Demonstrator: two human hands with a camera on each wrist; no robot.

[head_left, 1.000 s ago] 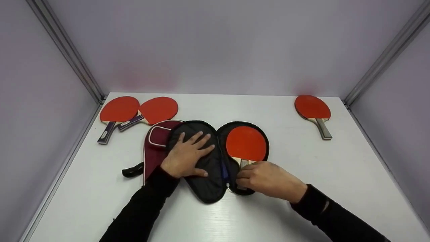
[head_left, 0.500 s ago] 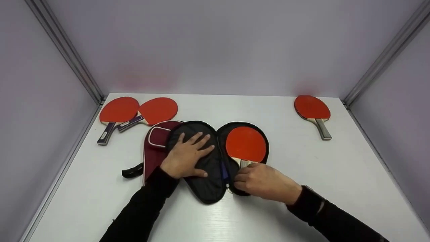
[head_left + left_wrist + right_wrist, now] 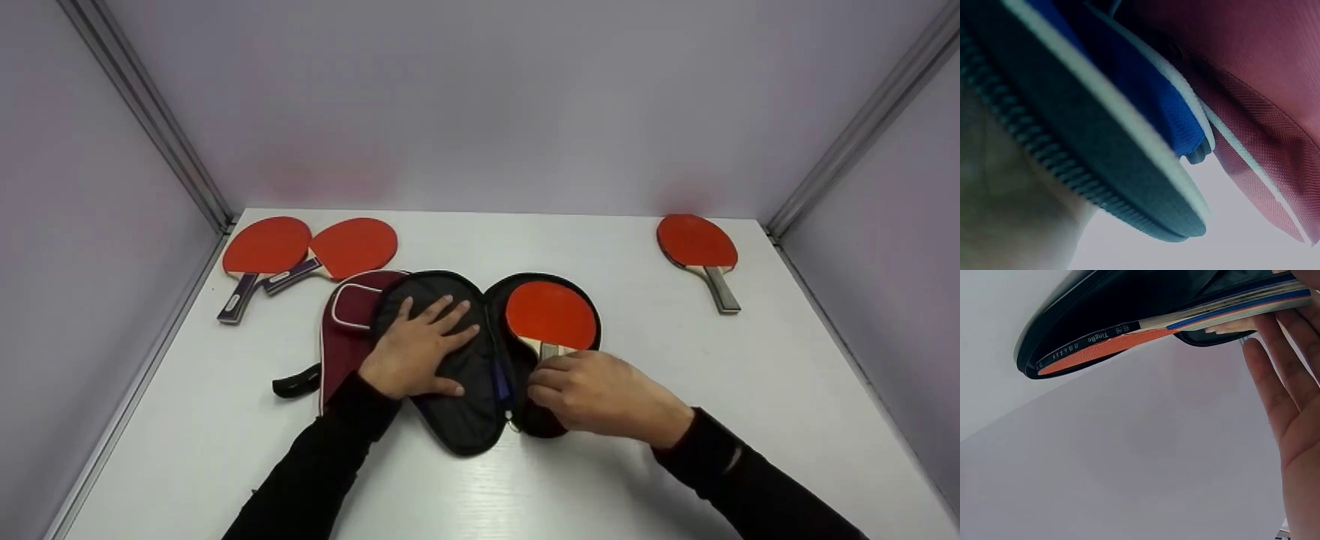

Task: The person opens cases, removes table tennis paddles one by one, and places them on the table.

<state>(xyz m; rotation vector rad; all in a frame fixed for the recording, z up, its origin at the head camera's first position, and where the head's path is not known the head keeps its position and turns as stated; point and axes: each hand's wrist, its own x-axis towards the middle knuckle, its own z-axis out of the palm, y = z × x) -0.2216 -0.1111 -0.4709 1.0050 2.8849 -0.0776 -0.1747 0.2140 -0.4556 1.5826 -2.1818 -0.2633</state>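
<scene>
A zip case lies unfolded, its black quilted flap (image 3: 465, 427) under my left hand (image 3: 420, 352), which rests palm down with fingers spread. In the case's other half (image 3: 589, 292) is a table tennis bat (image 3: 551, 315) with an orange-red face and striped wooden handle. My right hand (image 3: 600, 394) grips that handle between thumb and fingers, covering most of it in the head view. In the right wrist view, the bat (image 3: 1112, 340) shows edge-on, its blade within the case rim and its handle raised towards the fingers. The left wrist view shows the case's blue outer cloth (image 3: 1185, 124).
A maroon case (image 3: 345, 367) with white piping lies partly beneath the black flap, its black strap (image 3: 296, 382) sticking out left. Two red bats, one (image 3: 270, 244) overlapping the other (image 3: 356, 247), lie back left. Another bat (image 3: 697, 240) lies back right. Grey walls enclose the white table (image 3: 750, 375).
My right hand has moved slightly up and right with the bat's handle, and the bat now looks more tilted, handle end higher. My left hand has stayed in place.
</scene>
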